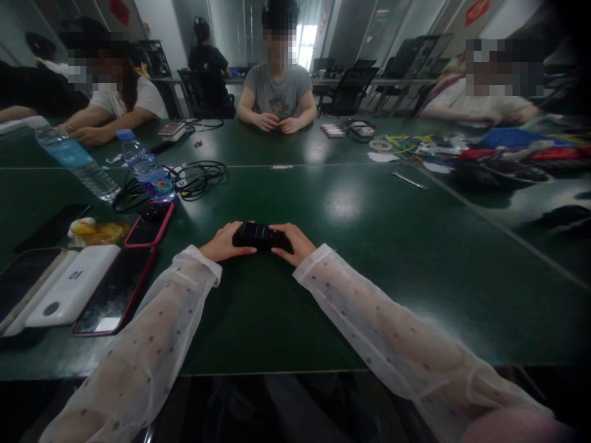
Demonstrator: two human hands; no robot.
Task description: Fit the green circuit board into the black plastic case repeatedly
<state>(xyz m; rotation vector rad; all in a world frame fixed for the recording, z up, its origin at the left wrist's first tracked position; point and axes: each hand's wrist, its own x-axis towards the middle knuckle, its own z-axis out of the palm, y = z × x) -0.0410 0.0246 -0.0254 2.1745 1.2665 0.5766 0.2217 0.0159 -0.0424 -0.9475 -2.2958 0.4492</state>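
A small black handheld device (264, 234) with a little screen and a few buttons lies sideways just over the green table (258, 320). My left hand (225, 243) grips its left end, thumb along the near side and fingers behind. Its right end is held the same way by my right hand (295, 242). Both hands are closed around it, and the fingers on the far side are mostly hidden. Whether the device touches the tabletop I cannot tell.
Several phones, one in a pink case (168, 224), and a white power bank (74, 286) lie left. Behind them stand two water bottles (144, 169) by black cables (203, 178). A wrench (409, 179) and tangled wires (401, 144) are at right. People sit around the table.
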